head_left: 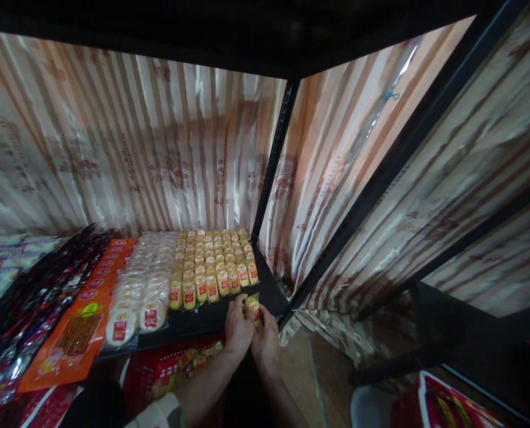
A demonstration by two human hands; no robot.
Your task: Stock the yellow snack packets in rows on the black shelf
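Note:
Between my two hands is a small yellow wrapped snack cake (pixel 252 308) with a red label, held upright just over the front edge of the black shelf (pixel 189 321). My left hand (pixel 239 327) grips its left side, and my right hand (pixel 265 333) closes on its right side. Behind them stand rows of matching yellow wrapped cakes (pixel 215 261) with red labels. Two columns of round white wrapped cakes (pixel 142 291) lie to their left.
Further left are orange snack packets (pixel 78 321), dark shiny packets (pixel 28 303) and white packets (pixel 2 261). Below the shelf sits a red basket (pixel 144 371) with yellow packs. Black shelf posts (pixel 277 154) rise at the corner before a striped curtain (pixel 180 142). A red box (pixel 438 404) stands lower right.

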